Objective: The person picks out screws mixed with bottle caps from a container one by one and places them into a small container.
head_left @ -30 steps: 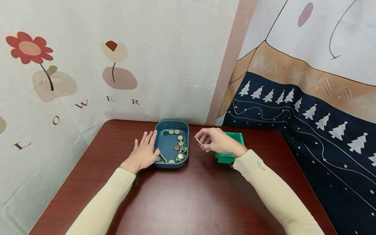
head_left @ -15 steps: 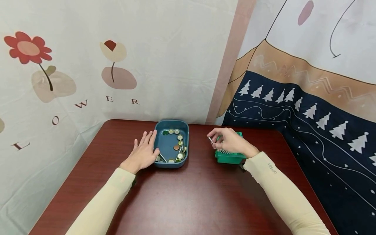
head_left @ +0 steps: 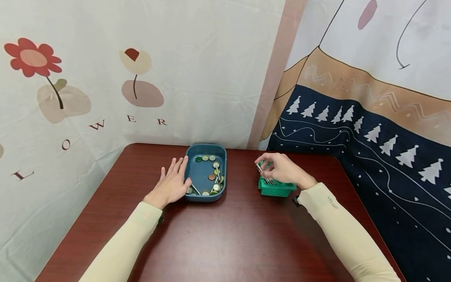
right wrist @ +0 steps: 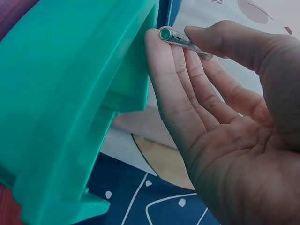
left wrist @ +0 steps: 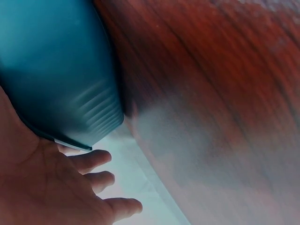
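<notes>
My left hand (head_left: 170, 184) lies with straight, spread fingers against the left rim of a blue bin (head_left: 204, 198); in the left wrist view the bin's outer wall (left wrist: 51, 61) rises beside the palm. Inside are several bottle caps (head_left: 216, 187) and a few metal bolts (head_left: 195, 189). Above a green bin (head_left: 278, 190), my right hand (head_left: 283, 171) pinches a silver bolt (right wrist: 180, 39) between thumb and fingertips. Its threaded end shows in the right wrist view, close to the green bin's edge (right wrist: 108, 61). Several bolts (head_left: 269, 181) lie in the green bin, partly hidden by the hand.
Both bins stand toward the back of a dark red-brown table (head_left: 225, 239), with a gap between them. A pale flower-printed cloth (head_left: 204, 78) hangs behind, and a navy cloth with white trees (head_left: 380, 176) hangs on the right.
My right hand has moved right, away from the blue bin and over the green bin, with the bolt still pinched. The left hand has kept its place on the blue bin.
</notes>
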